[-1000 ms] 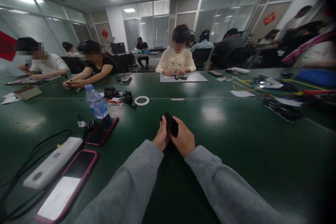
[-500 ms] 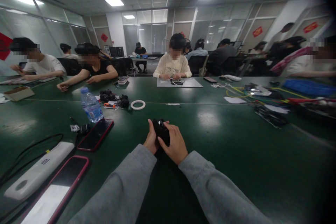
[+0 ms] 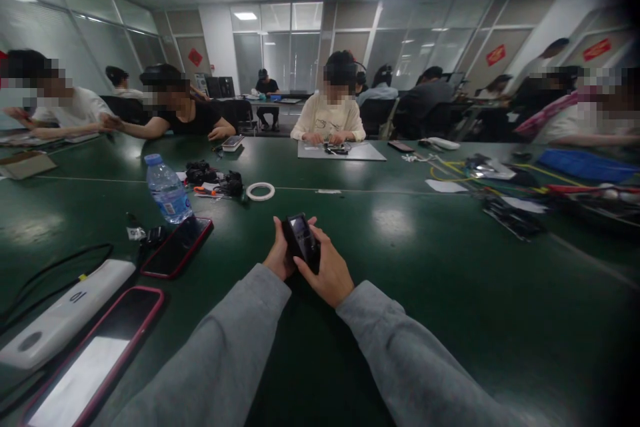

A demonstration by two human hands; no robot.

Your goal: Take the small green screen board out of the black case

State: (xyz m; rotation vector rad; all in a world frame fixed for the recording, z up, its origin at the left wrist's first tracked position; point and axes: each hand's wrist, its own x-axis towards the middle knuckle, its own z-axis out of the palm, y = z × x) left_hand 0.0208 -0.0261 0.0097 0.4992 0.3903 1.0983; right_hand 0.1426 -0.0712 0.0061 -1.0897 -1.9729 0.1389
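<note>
Between my two hands is a small black box-shaped device (image 3: 302, 235), tilted, with a glossy face turned up; its exact kind I cannot make out. My left hand (image 3: 278, 255) is closed along its left side, the thumb up against the edge. My right hand (image 3: 332, 272) grips the right side, with its thumb across the near lower end. The fingers underneath are hidden. Both hands are just above the green table (image 3: 425, 267), and I cannot tell whether they rest on it.
To the left are a water bottle (image 3: 169, 190), a dark phone (image 3: 177, 248), a red-edged phone (image 3: 95, 360) and a white power bank (image 3: 70, 313) with cables. A tape roll (image 3: 261, 191) lies ahead. Cables and a blue tray (image 3: 587, 165) sit right. Several people work across the table.
The black device has turned in my hands, so its glossy face now shows. The whole view has shifted slightly. At the left, a person in black has stretched an arm toward the neighbour.
</note>
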